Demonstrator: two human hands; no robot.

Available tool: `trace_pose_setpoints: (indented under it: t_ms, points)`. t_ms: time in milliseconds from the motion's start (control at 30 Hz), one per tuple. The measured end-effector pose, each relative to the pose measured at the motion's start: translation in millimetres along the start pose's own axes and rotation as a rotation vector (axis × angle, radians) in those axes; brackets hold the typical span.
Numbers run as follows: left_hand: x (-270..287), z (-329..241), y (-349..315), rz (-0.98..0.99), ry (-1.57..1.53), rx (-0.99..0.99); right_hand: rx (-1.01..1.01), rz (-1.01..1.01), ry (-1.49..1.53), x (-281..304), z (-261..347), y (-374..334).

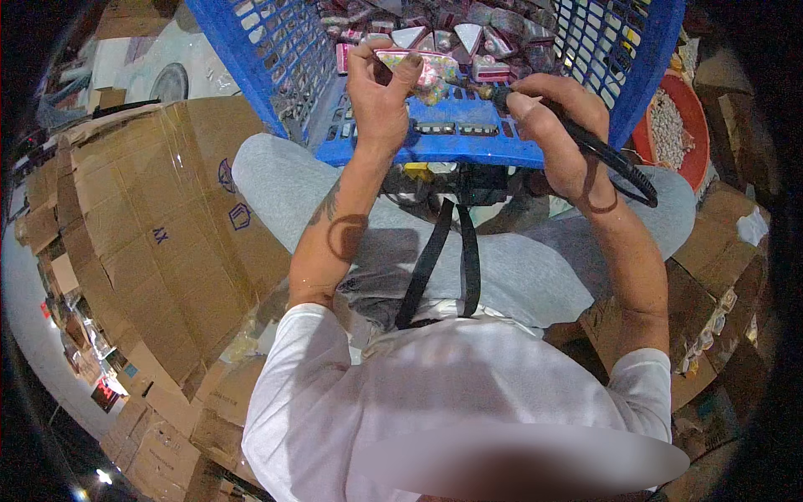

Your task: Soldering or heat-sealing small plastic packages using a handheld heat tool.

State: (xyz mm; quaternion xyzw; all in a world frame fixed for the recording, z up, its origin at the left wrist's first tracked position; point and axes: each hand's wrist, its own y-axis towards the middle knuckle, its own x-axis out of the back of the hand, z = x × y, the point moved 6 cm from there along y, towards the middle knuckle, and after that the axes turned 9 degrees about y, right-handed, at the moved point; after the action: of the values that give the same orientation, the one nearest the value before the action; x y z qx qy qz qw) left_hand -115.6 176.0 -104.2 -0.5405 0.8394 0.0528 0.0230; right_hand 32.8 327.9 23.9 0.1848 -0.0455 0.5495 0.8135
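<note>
My left hand (pixel 381 105) is closed on a toy cake slice (pixel 431 69) with a pink edge and coloured sprinkles, its thumb and fingers pinching one end. My right hand (pixel 560 130) grips a slim black corded tool, whose dark cord (pixel 623 167) curves out past the wrist. The tool's tip points left, close to the slice; whether they touch I cannot tell. Both hands are above the near side of a blue plastic crate (pixel 427 151). Farther inside lie many similar pink and white cake slices (pixel 473 40), several of them seemingly in clear wrap.
At the right stands a red basin (pixel 701 142) holding small pale pieces (pixel 669 130). Flattened cardboard (pixel 150 226) spreads on the left, and more cardboard (pixel 711 251) lies on the right. My grey-trousered legs flank the crate's near edge. Black straps (pixel 435 259) hang between them.
</note>
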Motion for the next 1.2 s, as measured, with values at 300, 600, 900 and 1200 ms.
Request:
trace_pose_setpoints:
  t_ms: [300,600,900,1200]
  points:
    - [88,-86,-20,-0.291,0.115,0.011,-0.246,-0.182,0.274,18,-6,-4]
    - [53,-54,-36,-0.153,0.046,0.066,-0.095,0.057,0.176,-14,15,-12]
    - [28,-56,-37,-0.108,0.055,0.038,0.093,0.132,0.103,-17,23,-9]
    - [33,-45,-39,-0.111,0.082,0.039,0.104,0.129,0.107,-21,19,-10]
